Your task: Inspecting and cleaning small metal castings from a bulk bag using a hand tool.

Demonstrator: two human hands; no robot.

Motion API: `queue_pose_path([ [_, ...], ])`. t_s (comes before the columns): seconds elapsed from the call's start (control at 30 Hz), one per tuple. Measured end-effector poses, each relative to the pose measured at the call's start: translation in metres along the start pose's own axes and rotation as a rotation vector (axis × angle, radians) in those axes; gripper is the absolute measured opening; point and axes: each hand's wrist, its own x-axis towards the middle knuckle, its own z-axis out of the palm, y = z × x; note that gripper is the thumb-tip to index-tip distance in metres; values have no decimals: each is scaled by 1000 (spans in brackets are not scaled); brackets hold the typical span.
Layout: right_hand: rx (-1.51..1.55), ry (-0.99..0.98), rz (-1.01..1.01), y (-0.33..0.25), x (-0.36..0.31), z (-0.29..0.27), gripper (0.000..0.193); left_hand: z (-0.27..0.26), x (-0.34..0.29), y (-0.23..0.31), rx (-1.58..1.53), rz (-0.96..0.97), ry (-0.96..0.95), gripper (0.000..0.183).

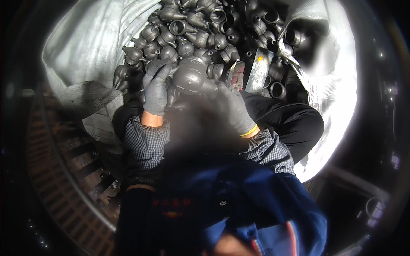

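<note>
A large grey metal casting (190, 77), rounded with a short collar at its top, is in front of me above the pile. My right hand (235, 106), in a grey glove with a yellow cuff edge, has its fingers closed at the casting's right end; blur hides part of this grip. Just left of the casting, my gloved left hand (156, 89) is raised with fingers extended and slightly bent. Its fingertips come close to the casting's side; I cannot tell whether they touch it.
Many similar grey castings (185, 47) lie heaped in a large white woven bag (96, 38). A flat, worn metal strip (259, 70) leans near a red-and-grey shoe (235, 76). My bent leg in black trousers (294, 119) is at the right. A brown slatted grid (55, 170) shows lower left.
</note>
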Motion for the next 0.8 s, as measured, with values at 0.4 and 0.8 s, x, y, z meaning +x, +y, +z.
queue_pose_path([
  [0.4, 293, 75, -8, -10, -3, 3, 36, 7, -5, 11, -23, -54, -67, 25],
  [0.8, 199, 108, -76, -2, -12, 8, 47, 12, -8, 23, -64, -131, -129, 20],
])
